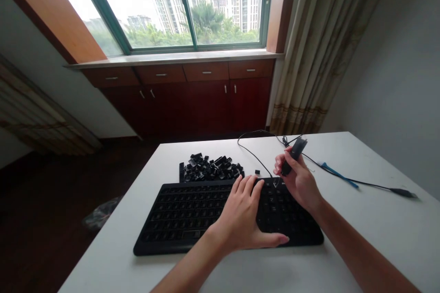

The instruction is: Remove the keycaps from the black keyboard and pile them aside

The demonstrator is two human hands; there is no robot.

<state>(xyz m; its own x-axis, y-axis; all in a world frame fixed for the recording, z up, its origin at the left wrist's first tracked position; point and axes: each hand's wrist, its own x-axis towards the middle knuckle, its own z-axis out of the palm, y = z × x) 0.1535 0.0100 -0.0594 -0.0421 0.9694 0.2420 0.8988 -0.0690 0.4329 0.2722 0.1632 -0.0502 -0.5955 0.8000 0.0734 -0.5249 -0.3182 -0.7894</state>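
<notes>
A black keyboard (185,213) lies on the white table, most of its left part stripped of keycaps. My left hand (242,219) rests flat across it, fingers apart and thumb stretched to the right near the front edge. In my right hand (299,181), above the keyboard's right end, is a black keycap puller (293,156) with what looks like a brush at its upper end. Its wire loop points down at the upper keys on the right side. Behind the keyboard sits a heap of loose black keycaps (213,168), and one single keycap (257,172) lies apart from it.
A thin black cable (254,155) runs behind the keyboard, its plug (404,192) on the right of the white table (371,238). Next to that cable lies a thin blue strip (340,176). Beyond the table stand dark red cabinets (192,105) under a window.
</notes>
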